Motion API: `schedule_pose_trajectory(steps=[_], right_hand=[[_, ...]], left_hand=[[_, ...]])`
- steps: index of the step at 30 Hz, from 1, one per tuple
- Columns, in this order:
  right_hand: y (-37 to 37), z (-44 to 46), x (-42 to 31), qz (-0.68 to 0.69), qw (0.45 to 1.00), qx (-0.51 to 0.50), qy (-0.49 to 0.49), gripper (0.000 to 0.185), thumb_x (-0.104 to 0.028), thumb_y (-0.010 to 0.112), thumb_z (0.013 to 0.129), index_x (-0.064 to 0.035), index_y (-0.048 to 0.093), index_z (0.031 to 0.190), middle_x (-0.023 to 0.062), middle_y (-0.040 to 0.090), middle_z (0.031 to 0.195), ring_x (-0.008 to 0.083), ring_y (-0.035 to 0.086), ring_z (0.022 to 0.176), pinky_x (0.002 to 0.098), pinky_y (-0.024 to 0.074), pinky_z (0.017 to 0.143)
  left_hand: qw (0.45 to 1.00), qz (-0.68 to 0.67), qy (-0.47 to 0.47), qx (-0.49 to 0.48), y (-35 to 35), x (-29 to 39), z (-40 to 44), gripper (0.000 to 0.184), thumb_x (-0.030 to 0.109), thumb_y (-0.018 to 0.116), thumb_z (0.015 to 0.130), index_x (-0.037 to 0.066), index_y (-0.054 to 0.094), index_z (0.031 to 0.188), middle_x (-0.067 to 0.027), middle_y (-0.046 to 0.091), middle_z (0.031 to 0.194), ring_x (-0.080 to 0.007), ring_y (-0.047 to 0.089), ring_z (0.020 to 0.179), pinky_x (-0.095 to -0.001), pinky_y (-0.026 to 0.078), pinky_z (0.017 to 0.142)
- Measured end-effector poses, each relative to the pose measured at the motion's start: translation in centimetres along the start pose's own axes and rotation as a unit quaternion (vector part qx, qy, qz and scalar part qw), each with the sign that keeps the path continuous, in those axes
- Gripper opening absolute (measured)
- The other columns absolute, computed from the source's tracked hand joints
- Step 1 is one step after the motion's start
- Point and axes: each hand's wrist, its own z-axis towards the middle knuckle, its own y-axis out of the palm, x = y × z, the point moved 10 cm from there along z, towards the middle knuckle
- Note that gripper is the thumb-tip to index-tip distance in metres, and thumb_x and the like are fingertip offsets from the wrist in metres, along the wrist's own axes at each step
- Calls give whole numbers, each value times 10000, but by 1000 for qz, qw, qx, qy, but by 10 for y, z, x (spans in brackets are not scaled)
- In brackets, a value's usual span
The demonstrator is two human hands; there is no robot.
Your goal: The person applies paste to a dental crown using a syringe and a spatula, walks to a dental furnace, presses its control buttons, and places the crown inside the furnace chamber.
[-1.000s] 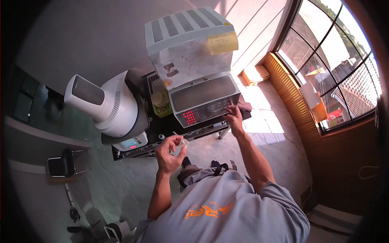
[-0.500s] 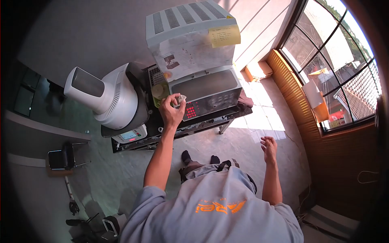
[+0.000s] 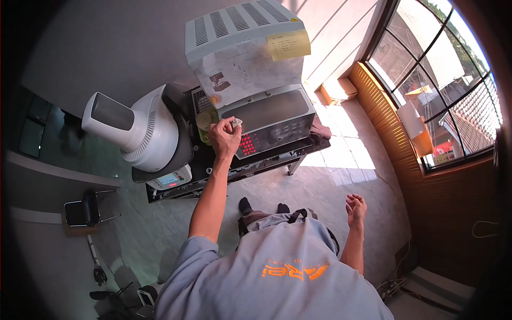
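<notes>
From here I see the left hand [image 3: 225,137] pinching a small whitish piece [image 3: 237,122] near the red digital display [image 3: 247,145]; the right hand [image 3: 356,210] is empty, half-curled.

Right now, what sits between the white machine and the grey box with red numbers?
In the head view, a green basket sits there, with what looks like a keyboard behind it. The left hand, pinching a small pale piece, partly covers the basket.

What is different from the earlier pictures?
The left hand moved forward, to the front left corner of the grey machine, still holding a small pale piece. The right hand withdrew from the control panel, back over the floor, seemingly empty. The white machine and yellow note stayed in place.
</notes>
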Motion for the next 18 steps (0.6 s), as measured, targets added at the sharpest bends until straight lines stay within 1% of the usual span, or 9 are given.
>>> schedule_pose_trajectory(steps=[4, 7, 11, 14, 17, 18], right_hand=[[7, 3, -3, -8, 1000, -9, 2, 311, -8, 538, 869, -98, 602, 1160, 89, 715, 1166, 184, 646, 940, 351, 495, 828], [14, 8, -4, -14, 1000, -23, -4, 323, -39, 557, 867, -67, 601, 1186, 121, 709, 1224, 217, 646, 1014, 383, 484, 888], [20, 11, -3, -13, 999, -34, -6, 324, -40, 550, 872, -61, 598, 1191, 127, 708, 1226, 224, 648, 1025, 388, 485, 898], [24, 10, -3, -14, 999, -38, -5, 330, -39, 546, 871, -57, 594, 1197, 129, 708, 1224, 224, 648, 1027, 389, 485, 900], [23, 8, -6, -18, 999, -37, -6, 338, -37, 544, 867, -54, 590, 1202, 129, 708, 1224, 223, 648, 1027, 390, 483, 898], [23, 8, -6, -18, 999, -37, -6, 341, -36, 544, 866, -54, 589, 1203, 129, 708, 1225, 223, 648, 1026, 391, 482, 897]], left_hand=[[1000, 9, -7, -5, 2, -2, -1, 242, 116, 830, 756, 77, 778, 989, 5, 583, 655, -235, 546, 754, -420, 474, 745], [1000, 6, -10, -3, 4, -8, 0, 243, 116, 830, 752, 80, 775, 986, 1, 594, 660, -247, 554, 757, -424, 477, 752], [1000, 7, -19, -8, 8, -14, 0, 233, 116, 834, 751, 80, 767, 971, -1, 606, 670, -257, 564, 759, -431, 480, 755], [1000, 4, -25, -8, 8, -12, 0, 243, 109, 833, 750, 79, 766, 982, -3, 588, 660, -261, 563, 756, -437, 479, 756], [999, 4, -37, -19, 8, -9, 1, 185, 98, 827, 754, 75, 729, 909, -15, 690, 750, -274, 589, 786, -446, 488, 775], [999, -1, -33, -13, 8, -10, 0, 174, 95, 826, 755, 74, 705, 879, -26, 721, 805, -279, 599, 800, -448, 494, 786]])
